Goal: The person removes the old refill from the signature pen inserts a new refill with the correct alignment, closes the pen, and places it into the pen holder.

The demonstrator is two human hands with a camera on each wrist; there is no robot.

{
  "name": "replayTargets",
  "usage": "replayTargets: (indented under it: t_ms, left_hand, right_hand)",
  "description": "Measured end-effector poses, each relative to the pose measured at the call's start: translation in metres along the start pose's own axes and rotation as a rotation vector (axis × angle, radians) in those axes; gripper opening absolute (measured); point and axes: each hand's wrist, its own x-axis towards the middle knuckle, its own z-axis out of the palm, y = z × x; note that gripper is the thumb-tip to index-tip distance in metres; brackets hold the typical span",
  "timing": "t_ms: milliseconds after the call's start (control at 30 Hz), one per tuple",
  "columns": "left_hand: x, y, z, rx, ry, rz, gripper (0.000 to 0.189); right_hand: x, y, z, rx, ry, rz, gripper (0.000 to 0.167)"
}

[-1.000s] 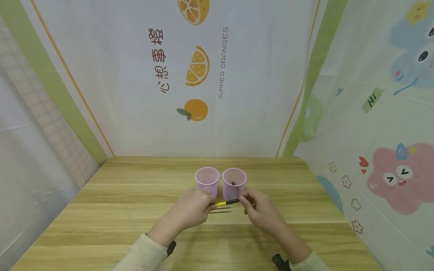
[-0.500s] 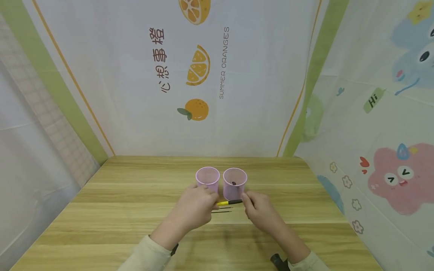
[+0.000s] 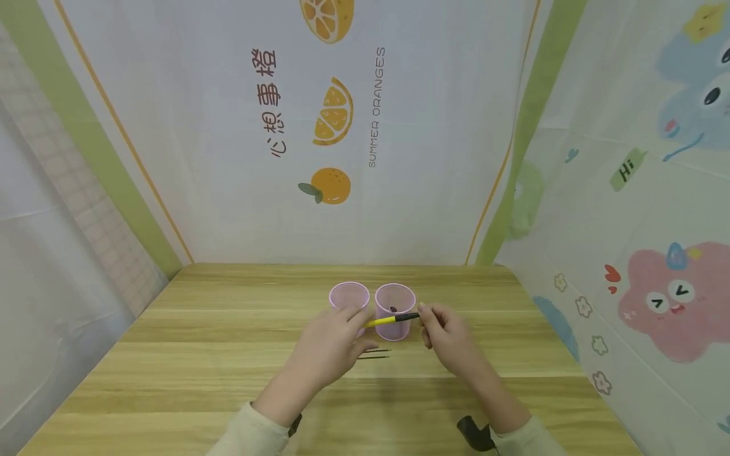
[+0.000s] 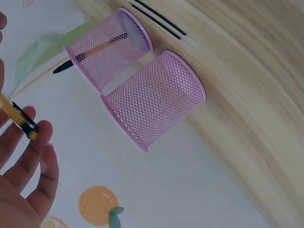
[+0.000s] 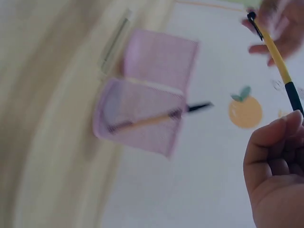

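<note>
My right hand [image 3: 450, 339] pinches the dark grip end of a yellow-and-black ballpoint pen [image 3: 381, 321], held in front of the right-hand cup. At the pen's clip end, my left hand [image 3: 331, 345] has its thumb spread away and its fingers loosely extended. The left wrist view shows that clip end close to those fingers [image 4: 43, 130]; whether they touch it is unclear. Two pink mesh pen holders [image 4: 156, 102] stand side by side. Inside the right one leans another pen [image 5: 199, 107], its dark tip above the rim. Two thin dark pen refills [image 3: 373, 357] lie before the holders.
The wood-grain table [image 3: 228, 329] carries everything. Behind it hangs a white cloth [image 3: 445, 158] printed with oranges, and a cartoon-printed cloth [image 3: 576, 253] borders the right side.
Both hands have risen with the pen from low in front of the holders toward rim height. My left thumb has come away from the pen, while the right hand keeps its pinch.
</note>
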Motion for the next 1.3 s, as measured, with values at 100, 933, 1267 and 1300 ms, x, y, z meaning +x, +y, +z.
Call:
replayTargets:
  t_ms: [100,933,1267,1300]
  left_hand:
    - [-0.003,-0.001,-0.001,-0.106,0.022,-0.128,0.056]
    - [-0.031,0.007,0.004,-0.286,-0.058,-0.463,0.035]
    - [-0.031,0.002,0.002,-0.242,-0.059,-0.482,0.03]
    - [-0.031,0.001,0.002,-0.221,-0.057,-0.474,0.029]
  right_hand:
    - [0.007,-0.006,-0.013,-0.028,0.066,-0.056,0.035]
    - [0.054,0.015,-0.014,-0.47,0.148,-0.073,0.02]
    - [0.051,0.024,-0.009,-0.526,0.073,-0.06,0.029]
    - [0.05,0.024,-0.01,-0.543,0.06,-0.062,0.031]
